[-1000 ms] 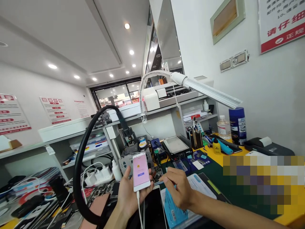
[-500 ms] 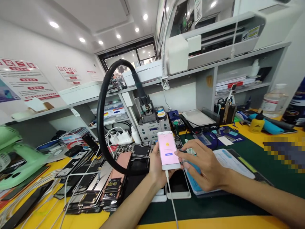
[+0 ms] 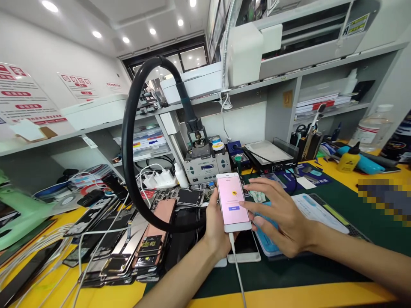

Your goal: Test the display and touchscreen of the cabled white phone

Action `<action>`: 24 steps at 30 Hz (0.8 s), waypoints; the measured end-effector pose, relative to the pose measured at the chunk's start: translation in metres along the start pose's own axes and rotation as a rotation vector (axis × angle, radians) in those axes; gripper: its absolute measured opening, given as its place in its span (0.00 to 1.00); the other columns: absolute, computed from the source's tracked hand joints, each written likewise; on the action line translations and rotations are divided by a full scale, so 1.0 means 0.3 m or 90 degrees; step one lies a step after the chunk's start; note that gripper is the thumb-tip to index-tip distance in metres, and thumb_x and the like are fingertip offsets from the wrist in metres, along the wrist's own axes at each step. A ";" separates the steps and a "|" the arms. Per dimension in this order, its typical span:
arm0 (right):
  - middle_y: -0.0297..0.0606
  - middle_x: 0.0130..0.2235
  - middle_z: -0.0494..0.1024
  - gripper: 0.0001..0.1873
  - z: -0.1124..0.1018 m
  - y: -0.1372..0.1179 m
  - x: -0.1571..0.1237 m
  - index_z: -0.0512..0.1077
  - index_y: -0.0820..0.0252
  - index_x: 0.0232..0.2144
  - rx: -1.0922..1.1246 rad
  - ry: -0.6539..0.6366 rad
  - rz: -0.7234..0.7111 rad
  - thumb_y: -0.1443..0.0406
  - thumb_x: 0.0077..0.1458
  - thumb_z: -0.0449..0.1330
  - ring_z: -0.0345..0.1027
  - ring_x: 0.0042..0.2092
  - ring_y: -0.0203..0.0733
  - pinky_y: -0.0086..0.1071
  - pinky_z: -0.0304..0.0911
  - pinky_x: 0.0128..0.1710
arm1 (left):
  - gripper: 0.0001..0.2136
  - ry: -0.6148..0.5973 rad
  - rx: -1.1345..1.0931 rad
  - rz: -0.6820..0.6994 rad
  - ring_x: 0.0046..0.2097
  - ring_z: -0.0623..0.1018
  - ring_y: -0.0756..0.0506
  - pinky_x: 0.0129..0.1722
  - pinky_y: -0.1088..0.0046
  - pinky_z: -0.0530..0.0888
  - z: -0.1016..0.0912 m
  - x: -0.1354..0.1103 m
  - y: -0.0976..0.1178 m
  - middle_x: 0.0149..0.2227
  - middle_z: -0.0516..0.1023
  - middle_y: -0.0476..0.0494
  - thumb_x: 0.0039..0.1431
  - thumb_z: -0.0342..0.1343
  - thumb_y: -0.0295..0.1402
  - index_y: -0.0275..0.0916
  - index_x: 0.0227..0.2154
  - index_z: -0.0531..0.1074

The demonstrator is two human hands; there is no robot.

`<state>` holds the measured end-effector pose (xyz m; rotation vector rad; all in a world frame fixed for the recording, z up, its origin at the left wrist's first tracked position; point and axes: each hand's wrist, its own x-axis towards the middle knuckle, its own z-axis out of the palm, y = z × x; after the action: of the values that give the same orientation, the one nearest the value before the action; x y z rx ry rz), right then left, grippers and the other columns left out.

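A white smartphone [image 3: 233, 214] with a lit pink screen rests upright in my left hand [image 3: 213, 226], whose fingers wrap round its back and sides. On the screen are a yellow icon and a blue button. A white cable [image 3: 236, 265] is plugged into the phone's lower edge and runs down toward me. My right hand [image 3: 282, 218] is at the phone's right side, fingers spread, one fingertip over or touching the screen; I cannot tell which. Beneath the phone lies another white phone [image 3: 245, 250] with a dark screen, beside a blue case [image 3: 266, 237] partly hidden by my right hand.
A thick black hose [image 3: 126, 149] arches on the left from a grey hot-air station [image 3: 207, 167]. Stacked phone parts [image 3: 150, 248] and loose white cables [image 3: 80, 252] cover the left side. At the right stand a yellow bottle [image 3: 349, 159] and a clear jug [image 3: 372, 128].
The camera view has shifted a little, and the phone appears slightly farther right. My left hand still holds it; my right fingers are spread a bit wider near the screen.
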<state>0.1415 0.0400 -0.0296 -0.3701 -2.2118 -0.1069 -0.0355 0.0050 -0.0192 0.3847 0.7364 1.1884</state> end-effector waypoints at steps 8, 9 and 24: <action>0.53 0.52 0.68 0.19 0.018 0.019 -0.003 0.73 0.64 0.46 -0.002 0.002 0.039 0.70 0.50 0.55 0.59 0.56 0.58 0.57 0.57 0.54 | 0.26 -0.053 -0.016 -0.023 0.27 0.77 0.46 0.31 0.70 0.73 -0.012 0.016 0.001 0.31 0.80 0.41 0.61 0.46 0.52 0.35 0.45 0.74; 0.53 0.52 0.68 0.19 0.019 0.019 -0.003 0.73 0.64 0.46 -0.002 0.002 0.042 0.70 0.50 0.55 0.59 0.56 0.58 0.57 0.57 0.54 | 0.25 -0.061 -0.020 -0.025 0.28 0.78 0.45 0.32 0.69 0.73 -0.012 0.017 0.002 0.32 0.80 0.41 0.61 0.47 0.51 0.35 0.46 0.74; 0.54 0.53 0.67 0.21 0.021 0.020 -0.009 0.72 0.65 0.50 -0.020 -0.049 0.081 0.68 0.53 0.55 0.57 0.57 0.58 0.56 0.57 0.54 | 0.25 -0.065 -0.038 -0.047 0.36 0.79 0.41 0.39 0.66 0.73 -0.033 0.027 -0.026 0.38 0.79 0.37 0.59 0.51 0.49 0.34 0.49 0.72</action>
<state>0.1401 0.0464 -0.0358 -0.5399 -2.2569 -0.0599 -0.0355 0.0090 -0.0336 0.3620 0.6202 1.1107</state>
